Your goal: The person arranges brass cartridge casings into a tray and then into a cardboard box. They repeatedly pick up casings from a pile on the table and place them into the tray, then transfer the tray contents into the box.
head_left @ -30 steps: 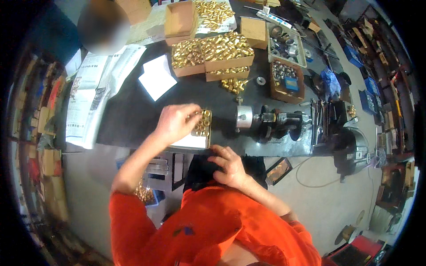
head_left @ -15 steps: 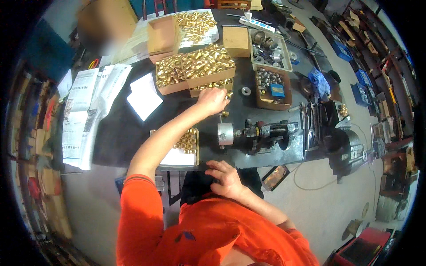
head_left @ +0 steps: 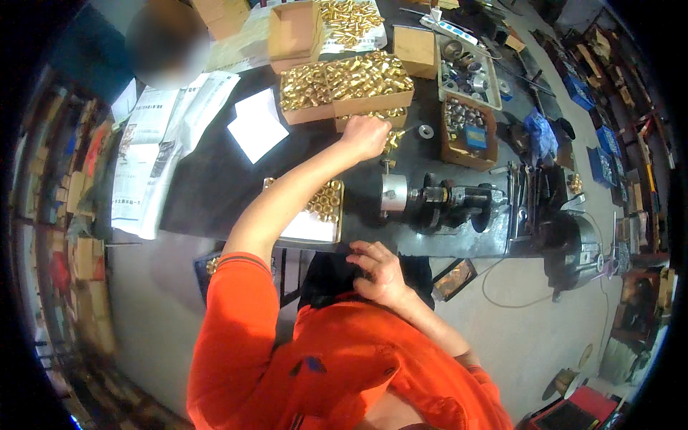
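Observation:
My left hand (head_left: pixel 367 136) reaches across the black table, its fingers curled closed at the front of a small cardboard box (head_left: pixel 342 125) of brass fittings. Brass fittings (head_left: pixel 392 140) show right at its fingertips; the grip itself is partly hidden. One more small brass piece (head_left: pixel 388 164) sits just above the silver cylinder (head_left: pixel 393 193) of a bench fixture (head_left: pixel 459 197). Under my left forearm is a shallow tray (head_left: pixel 340 223) with rows of brass fittings (head_left: pixel 326 201) and white paper. My right hand (head_left: pixel 380 272) rests by the table's near edge, fingers loosely bent and apart, nothing visible in it.
Cardboard boxes heaped with brass fittings (head_left: pixel 369 75) stand beyond my left hand. To their right are a metal ring (head_left: pixel 426 132), a box of steel parts (head_left: pixel 466 158) and wrenches (head_left: pixel 523 193). Newspaper (head_left: pixel 147 165) and white sheets (head_left: pixel 258 129) lie left. A blurred person (head_left: pixel 166 43) is far left.
The whole view has shifted, so the table appears farther up and right. My left hand stays by the small box, with more brass showing at its fingertips. My right hand keeps its pose.

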